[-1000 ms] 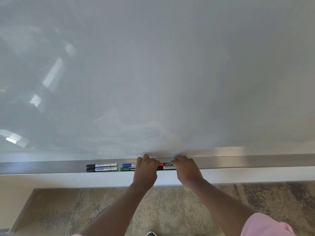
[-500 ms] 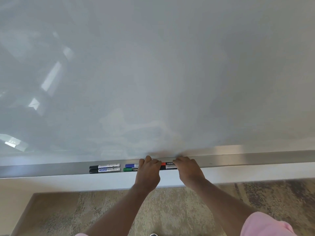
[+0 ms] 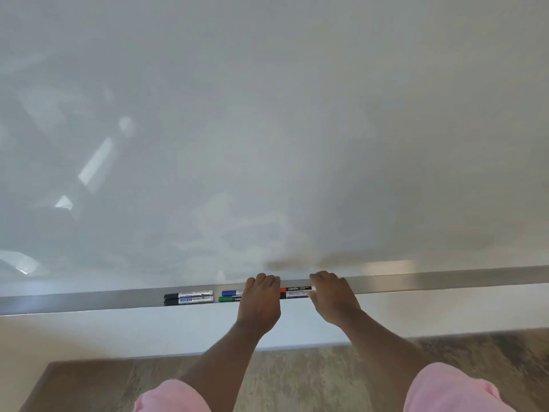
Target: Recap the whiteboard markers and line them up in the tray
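The metal tray [image 3: 445, 282] runs along the bottom of the whiteboard. Two black-capped markers [image 3: 188, 297] lie stacked side by side at its left. A blue marker [image 3: 232, 292] and a green marker [image 3: 228, 299] lie next to them, their right ends hidden under my left hand [image 3: 260, 301]. A red marker [image 3: 295, 289] and a black marker [image 3: 294, 295] lie between my hands. My right hand [image 3: 332, 295] covers their right ends. Both hands are palm down with fingers curled into the tray, so the fingertips are hidden.
The whiteboard [image 3: 267, 129] fills the upper view and shows reflections. A white ledge [image 3: 118, 331] sits below the tray, with patterned carpet [image 3: 297, 379] underneath. The tray continues bare to the right of my right hand.
Both hands stay on the same markers in the tray. The view has tilted slightly, so my pink sleeves now show at the bottom.
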Demonstrator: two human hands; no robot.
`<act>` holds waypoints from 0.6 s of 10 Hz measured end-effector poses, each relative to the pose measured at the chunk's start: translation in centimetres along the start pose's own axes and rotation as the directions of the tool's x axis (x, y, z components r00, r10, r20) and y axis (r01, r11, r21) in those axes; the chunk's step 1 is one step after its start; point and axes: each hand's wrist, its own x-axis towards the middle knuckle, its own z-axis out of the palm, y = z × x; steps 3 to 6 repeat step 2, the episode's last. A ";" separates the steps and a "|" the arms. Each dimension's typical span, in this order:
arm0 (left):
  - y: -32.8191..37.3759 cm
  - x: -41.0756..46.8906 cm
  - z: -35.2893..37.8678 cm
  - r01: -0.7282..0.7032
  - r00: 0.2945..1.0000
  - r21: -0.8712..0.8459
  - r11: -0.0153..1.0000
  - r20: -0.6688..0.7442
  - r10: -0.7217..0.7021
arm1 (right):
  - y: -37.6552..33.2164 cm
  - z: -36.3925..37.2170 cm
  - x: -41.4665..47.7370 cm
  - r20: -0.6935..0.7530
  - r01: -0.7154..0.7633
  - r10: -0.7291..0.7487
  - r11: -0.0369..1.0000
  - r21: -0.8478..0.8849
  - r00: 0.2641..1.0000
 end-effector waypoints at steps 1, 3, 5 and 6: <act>1.0 -0.7 -2.2 -0.017 0.994 0.037 0.999 -0.109 0.021 | 0.9 -2.7 -1.1 -0.059 0.004 -0.006 0.999 -0.032 0.998; 2.9 -1.0 -5.8 0.020 0.982 0.088 0.996 -0.191 -0.003 | 1.4 -6.3 -2.2 -0.109 0.004 -0.014 0.996 -0.092 0.994; 2.9 -1.0 -5.8 0.020 0.982 0.088 0.996 -0.191 -0.003 | 1.4 -6.3 -2.2 -0.109 0.004 -0.014 0.996 -0.092 0.994; 2.9 -1.0 -5.8 0.020 0.982 0.088 0.996 -0.191 -0.003 | 1.4 -6.3 -2.2 -0.109 0.004 -0.014 0.996 -0.092 0.994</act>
